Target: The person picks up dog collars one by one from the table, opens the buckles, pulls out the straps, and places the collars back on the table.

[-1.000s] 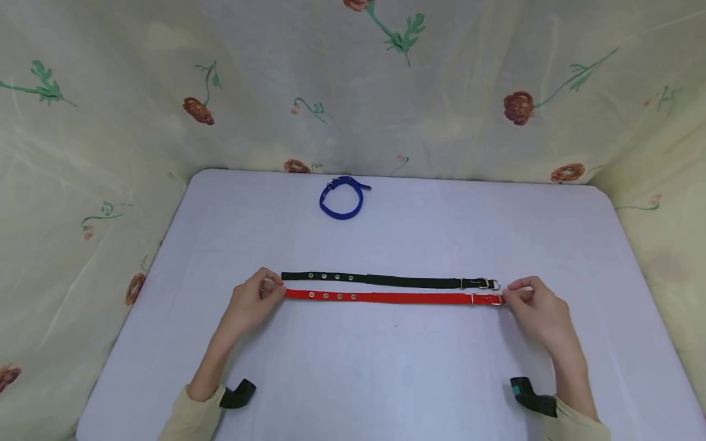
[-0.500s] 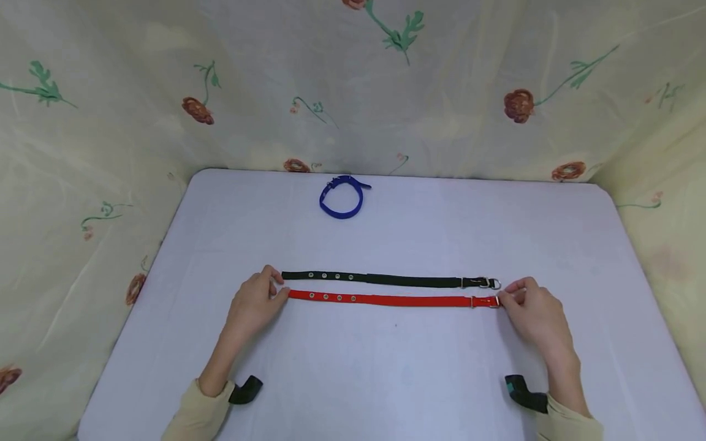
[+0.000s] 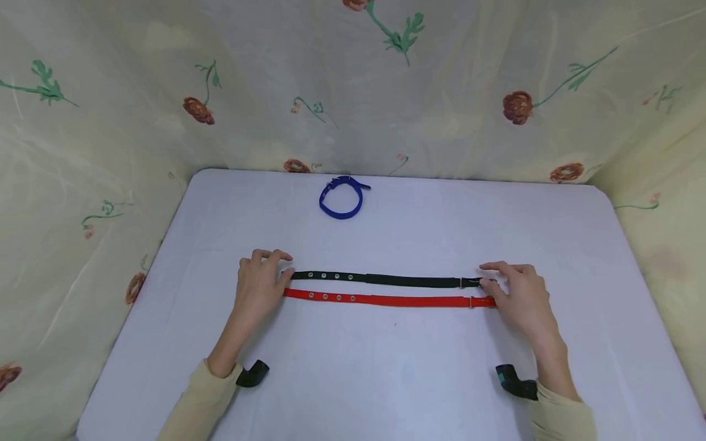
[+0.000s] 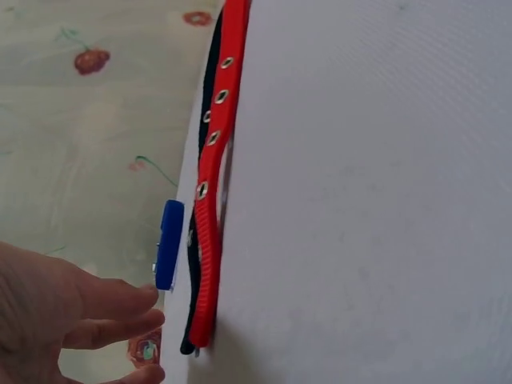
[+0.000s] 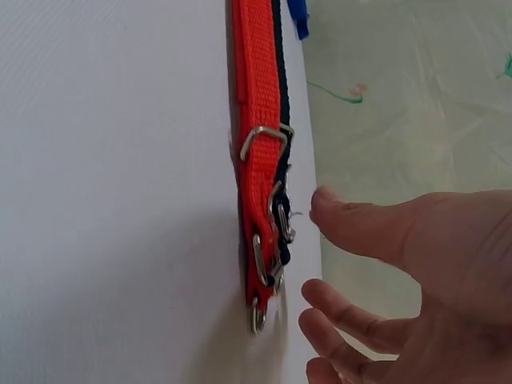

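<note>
Fingers of the left hand [image 3: 259, 286] and right hand [image 3: 518, 297] are spread loosely, nothing gripped, at opposite ends of the black collar [image 3: 386, 280], just behind which the red collar [image 3: 386, 299] is laid.

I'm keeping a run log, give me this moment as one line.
left hand: open, at eyelet end of black webbing collar | right hand: open, at buckle end | red webbing collar: flat alongside | buckled blue collar: far edge
</note>
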`<state>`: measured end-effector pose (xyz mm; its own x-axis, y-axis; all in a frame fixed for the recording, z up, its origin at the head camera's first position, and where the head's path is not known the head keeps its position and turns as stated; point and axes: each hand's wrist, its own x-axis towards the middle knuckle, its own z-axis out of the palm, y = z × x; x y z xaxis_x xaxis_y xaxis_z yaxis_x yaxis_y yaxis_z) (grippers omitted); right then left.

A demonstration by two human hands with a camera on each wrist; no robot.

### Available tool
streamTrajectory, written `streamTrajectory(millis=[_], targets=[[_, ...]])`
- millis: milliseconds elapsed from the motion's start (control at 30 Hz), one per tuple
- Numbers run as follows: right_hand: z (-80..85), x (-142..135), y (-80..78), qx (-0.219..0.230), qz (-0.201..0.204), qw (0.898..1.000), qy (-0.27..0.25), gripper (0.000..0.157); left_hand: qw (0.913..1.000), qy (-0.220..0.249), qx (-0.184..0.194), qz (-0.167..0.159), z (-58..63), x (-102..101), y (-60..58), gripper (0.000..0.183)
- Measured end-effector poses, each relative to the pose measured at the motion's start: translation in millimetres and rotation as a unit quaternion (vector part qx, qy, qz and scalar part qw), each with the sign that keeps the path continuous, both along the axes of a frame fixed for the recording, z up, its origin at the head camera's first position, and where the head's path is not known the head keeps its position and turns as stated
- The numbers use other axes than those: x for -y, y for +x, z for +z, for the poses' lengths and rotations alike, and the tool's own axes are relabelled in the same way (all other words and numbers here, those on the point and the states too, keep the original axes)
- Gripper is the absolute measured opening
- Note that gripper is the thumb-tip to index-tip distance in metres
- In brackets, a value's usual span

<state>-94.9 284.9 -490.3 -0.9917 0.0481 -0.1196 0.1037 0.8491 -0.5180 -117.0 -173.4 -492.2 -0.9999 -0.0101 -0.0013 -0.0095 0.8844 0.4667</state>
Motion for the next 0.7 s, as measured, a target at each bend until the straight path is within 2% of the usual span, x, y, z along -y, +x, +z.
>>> streamTrajectory(millis=[167, 467, 700], targets=[[-2.0, 6.7, -3.7, 0.02, 0.033, 0.999, 0.014, 0.032, 0.9997, -0.006, 0.021, -0.005, -6.6, -3.3, -2.5, 0.025], [-7.8, 14.1, -5.7, -0.001, 0.017, 1.0, 0.006, 0.02, 0.9996, -0.025, 0.001, -0.016, -11.5, -2.7, -2.9, 0.011], [-4.8, 14.7, -8.9, 0.0, 0.028, 1.0, -0.001, 0.016, 0.9996, -0.025, 0.012, -0.01, -10.7, -3.1, -1.5, 0.019]])
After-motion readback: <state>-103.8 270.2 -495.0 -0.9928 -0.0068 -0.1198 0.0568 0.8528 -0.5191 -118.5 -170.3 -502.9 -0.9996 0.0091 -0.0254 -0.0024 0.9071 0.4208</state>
